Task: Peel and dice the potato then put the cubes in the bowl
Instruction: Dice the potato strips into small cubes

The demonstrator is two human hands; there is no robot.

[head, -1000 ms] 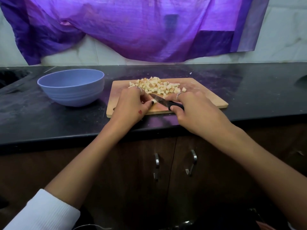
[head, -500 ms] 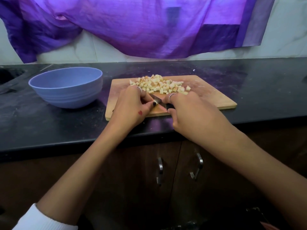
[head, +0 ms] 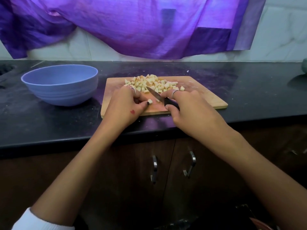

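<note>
1. The knife [head: 157,96] blade now lies bare on the cutting board [head: 204,97], tip toward the pile of cubes [head: 152,83]; half a second ago both hands were pressed close over it, mid-cut.
2. The left hand [head: 127,105] has drawn slightly apart, its grip pinching one last small potato piece [head: 150,101] at the thumb tip.
3. The right hand [head: 187,112] keeps its grip wrapped around the dark knife handle.
4. A small loose bit lies by the blade, near the pinched piece.
5. I judge dicing nearly finished: only this scrap seems left to cut.
6. The blue bowl [head: 61,87] stands on the desk [head: 49,123], left of the board, with no cubes visible inside; the transfer is not yet done.
</note>
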